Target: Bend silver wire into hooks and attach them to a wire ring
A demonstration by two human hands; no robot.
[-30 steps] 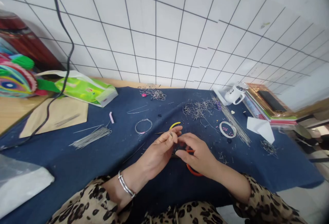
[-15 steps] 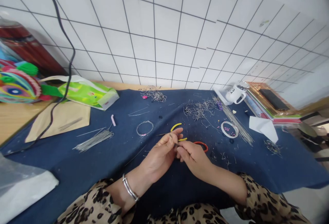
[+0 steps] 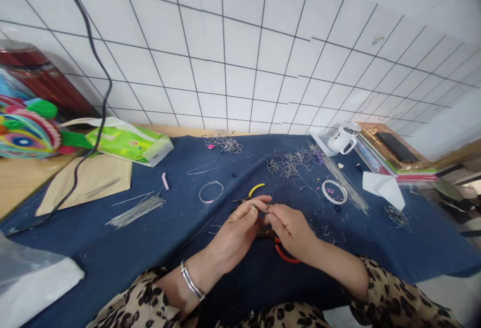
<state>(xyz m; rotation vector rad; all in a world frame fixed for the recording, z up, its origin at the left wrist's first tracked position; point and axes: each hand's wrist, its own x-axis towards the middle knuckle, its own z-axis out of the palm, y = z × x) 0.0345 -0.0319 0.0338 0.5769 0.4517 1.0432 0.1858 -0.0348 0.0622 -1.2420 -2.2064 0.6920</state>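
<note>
My left hand [image 3: 236, 232] is closed, its thumb and forefinger pinching a thin piece of metal wire [image 3: 260, 209]. The fingertips of my right hand [image 3: 295, 227] are closed on the other end of that wire, close to the left fingertips. Below the right hand, red-handled pliers [image 3: 285, 255] show partly, their dark head between the two hands; what bears them is hidden. Yellow-handled pliers [image 3: 256, 189] lie on the cloth just beyond the left fingers, partly covered by them. A thin wire ring [image 3: 211, 192] with small pink beads rests to the left.
Straight wires lie in bundles at left [image 3: 137, 211] and right [image 3: 347, 180]. A tangled wire heap [image 3: 289, 163] is behind my hands. A round dish of pink beads [image 3: 344, 195], a white mug [image 3: 341, 140] and stacked books [image 3: 394, 157] stand right. A green bag [image 3: 128, 142] lies left.
The red handles, earlier seen beyond my right hand, now show below it, nearer to me. Both hands have shifted slightly downward in view, their fingertips still together.
</note>
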